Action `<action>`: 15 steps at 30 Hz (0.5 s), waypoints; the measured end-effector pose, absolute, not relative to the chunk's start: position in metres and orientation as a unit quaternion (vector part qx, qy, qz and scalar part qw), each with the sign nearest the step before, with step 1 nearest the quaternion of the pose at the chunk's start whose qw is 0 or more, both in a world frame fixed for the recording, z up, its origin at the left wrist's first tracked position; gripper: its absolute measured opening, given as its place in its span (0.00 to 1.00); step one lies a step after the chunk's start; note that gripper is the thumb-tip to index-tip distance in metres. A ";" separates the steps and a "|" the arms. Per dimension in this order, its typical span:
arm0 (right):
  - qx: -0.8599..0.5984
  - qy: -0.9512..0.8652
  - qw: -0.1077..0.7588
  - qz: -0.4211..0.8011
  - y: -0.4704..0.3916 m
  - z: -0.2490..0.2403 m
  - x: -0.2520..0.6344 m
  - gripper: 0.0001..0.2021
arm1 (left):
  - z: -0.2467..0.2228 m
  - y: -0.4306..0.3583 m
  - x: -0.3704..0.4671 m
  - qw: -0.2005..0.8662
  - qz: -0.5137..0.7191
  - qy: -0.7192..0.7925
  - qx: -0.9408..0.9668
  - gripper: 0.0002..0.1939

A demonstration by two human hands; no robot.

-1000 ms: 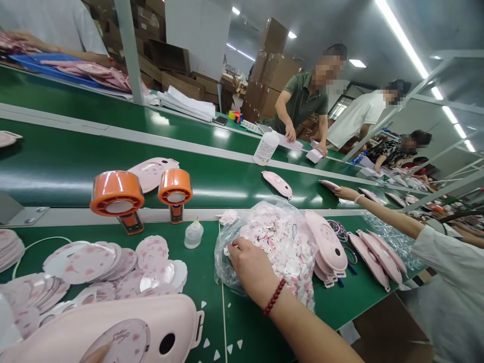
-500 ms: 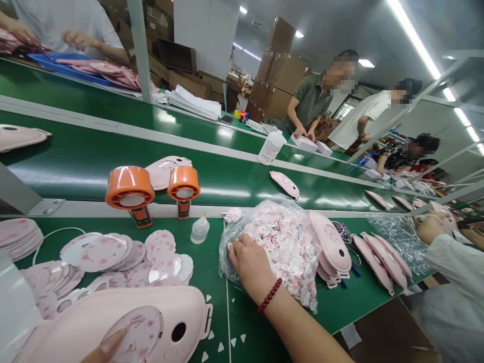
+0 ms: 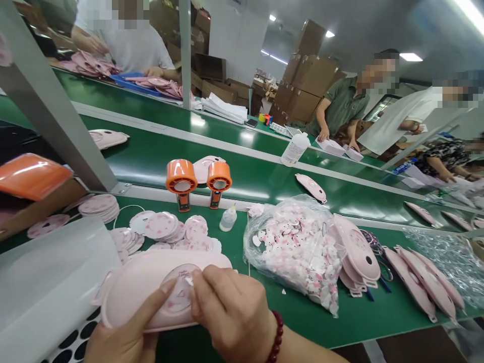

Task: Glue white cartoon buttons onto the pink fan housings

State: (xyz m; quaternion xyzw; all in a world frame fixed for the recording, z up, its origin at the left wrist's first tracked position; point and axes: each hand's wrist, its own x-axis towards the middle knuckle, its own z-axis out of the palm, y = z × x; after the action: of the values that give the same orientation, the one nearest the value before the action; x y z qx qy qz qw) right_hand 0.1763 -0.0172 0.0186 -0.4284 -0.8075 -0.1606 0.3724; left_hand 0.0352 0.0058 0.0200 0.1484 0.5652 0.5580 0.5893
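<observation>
One green bench (image 3: 295, 322): supplies are spread within a short reach, probably so that both hands can be served from one spot.
Clear bag (image 3: 257, 269): many small white-and-pink pieces are held inside; it is laid to the right of the work, presumably for the right hand's convenience.
Loose discs (image 3: 162, 227): heaped just beyond the held shell, apparently kept ready for picking.
Pink shell (image 3: 130, 285): raised at the bench's near side and tilted toward the wearer, likely so that its decorated face can be seen.
Left hand (image 3: 123, 330): clamped on the shell at its near edge; the thumb is laid over the face, the other fingers largely hidden, as if the shell were being steadied.
Right hand (image 3: 232, 300): thumb and fingers are pinched together over the shell's face.
Printed disc (image 3: 176, 300): seated on the shell, between the left thumb and the right fingertips.
Small white piece (image 3: 190, 282): gripped at the right fingertips, above the disc; contact with it cannot be confirmed.
</observation>
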 end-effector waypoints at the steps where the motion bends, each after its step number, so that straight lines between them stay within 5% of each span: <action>1: -0.427 -0.809 0.375 -0.149 -0.017 0.017 0.170 0.11 | 0.024 0.005 0.037 0.592 0.564 0.556 0.148 0.44; 7: -0.454 -0.777 0.434 -0.043 -0.017 0.010 0.162 0.07 | 0.026 -0.005 0.028 0.583 0.566 0.562 0.157 0.39; 15: -0.406 -0.821 0.400 0.006 -0.026 0.012 0.167 0.12 | 0.023 -0.012 0.026 0.602 0.572 0.536 0.150 0.36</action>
State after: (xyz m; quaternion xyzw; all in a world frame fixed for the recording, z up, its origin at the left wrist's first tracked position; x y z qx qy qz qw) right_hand 0.1667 -0.0264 0.0115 -0.4063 -0.8214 0.0059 0.4001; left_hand 0.0258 -0.0115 0.0225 0.1504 0.5355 0.5724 0.6025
